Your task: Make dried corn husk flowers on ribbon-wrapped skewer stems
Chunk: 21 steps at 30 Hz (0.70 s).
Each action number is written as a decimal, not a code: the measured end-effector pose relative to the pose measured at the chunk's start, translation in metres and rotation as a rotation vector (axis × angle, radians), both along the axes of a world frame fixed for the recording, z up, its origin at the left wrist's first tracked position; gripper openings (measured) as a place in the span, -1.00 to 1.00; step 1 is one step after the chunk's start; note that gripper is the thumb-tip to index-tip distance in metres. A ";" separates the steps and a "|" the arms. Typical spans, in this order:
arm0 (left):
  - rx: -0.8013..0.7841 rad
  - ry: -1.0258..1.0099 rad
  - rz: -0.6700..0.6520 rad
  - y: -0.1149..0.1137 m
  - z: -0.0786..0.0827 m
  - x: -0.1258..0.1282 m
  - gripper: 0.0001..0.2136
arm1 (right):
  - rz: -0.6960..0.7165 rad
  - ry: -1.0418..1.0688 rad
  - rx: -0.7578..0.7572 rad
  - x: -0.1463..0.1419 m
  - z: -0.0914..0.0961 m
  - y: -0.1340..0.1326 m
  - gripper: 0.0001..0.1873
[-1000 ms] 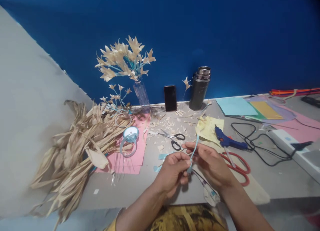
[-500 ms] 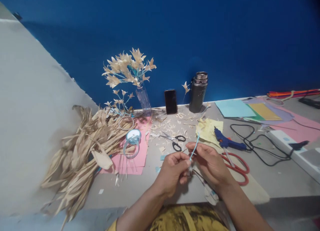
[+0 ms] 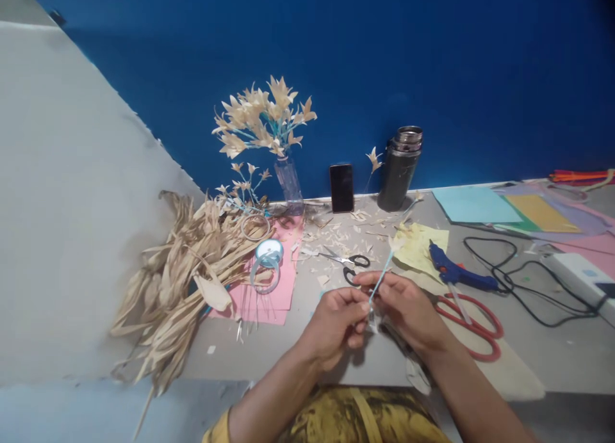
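Observation:
Between my hands a thin stem (image 3: 382, 276) wrapped in light-blue tape slants up and to the right. A small pale husk flower (image 3: 396, 242) appears at its upper end, hard to separate from the yellow paper behind. My left hand (image 3: 339, 321) is closed, pinching the stem's lower part between thumb and forefinger. My right hand (image 3: 406, 308) is closed on the stem just above, its fingertips close to the left ones. Small black-handled scissors (image 3: 343, 260) lie open just beyond my fingers. Something shiny below my fingertips is too blurred to name.
At left are dried corn husks (image 3: 177, 270), a ribbon spool (image 3: 269, 254) and pink paper (image 3: 283, 299). Behind stand a flower-filled bottle (image 3: 289, 184), a phone (image 3: 341, 188) and a flask (image 3: 401, 168). At right lie a glue gun (image 3: 456, 271), red-handled scissors (image 3: 494, 315) and a power strip (image 3: 576, 280).
The view has shifted, so the table's things sit farther right. Both hands keep hold of the blue stem, which has turned slightly, and its pale tip shows more clearly.

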<state>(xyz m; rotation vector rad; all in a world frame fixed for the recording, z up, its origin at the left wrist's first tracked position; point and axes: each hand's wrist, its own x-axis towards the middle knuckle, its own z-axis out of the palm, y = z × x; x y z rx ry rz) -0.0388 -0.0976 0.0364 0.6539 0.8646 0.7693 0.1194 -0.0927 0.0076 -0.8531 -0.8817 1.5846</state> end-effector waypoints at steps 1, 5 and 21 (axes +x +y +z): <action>0.038 0.048 0.032 0.002 0.000 0.000 -0.64 | -0.029 -0.055 0.011 -0.001 0.000 0.003 -0.67; 0.061 0.076 0.054 0.011 0.001 -0.001 -0.62 | -0.098 -0.058 -0.014 -0.002 0.001 0.013 -0.76; 0.016 0.025 -0.105 0.039 -0.007 0.007 -0.65 | -0.109 -0.045 -0.021 0.009 0.001 0.033 -0.74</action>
